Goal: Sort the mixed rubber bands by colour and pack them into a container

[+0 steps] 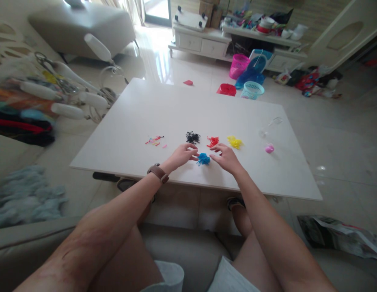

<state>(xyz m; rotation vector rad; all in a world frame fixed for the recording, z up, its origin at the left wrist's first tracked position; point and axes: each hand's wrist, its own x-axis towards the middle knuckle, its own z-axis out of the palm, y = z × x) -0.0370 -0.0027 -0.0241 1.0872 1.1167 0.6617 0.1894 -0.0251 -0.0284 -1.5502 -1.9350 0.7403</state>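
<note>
A small heap of blue bands or strips (203, 159) lies near the table's front edge, between my two hands. On its left side is my left hand (186, 155), fingers apart and curved, fingertips at the heap's edge. My right hand (225, 157) hovers on the other side with its fingers spread, and I see nothing in it. Just beyond are a black heap (192, 137), a red heap (213, 141) and a yellow heap (235, 142) of similar strips. Further left lie scattered mixed-colour pieces (155, 140).
The white table (176, 101) carries a pink lump (269, 149) and a clear plastic container (270, 126) at the right. Past its far edge stand a red stool (226, 89) and a light-blue basket (253, 90). A white lamp (63, 75) is at the left.
</note>
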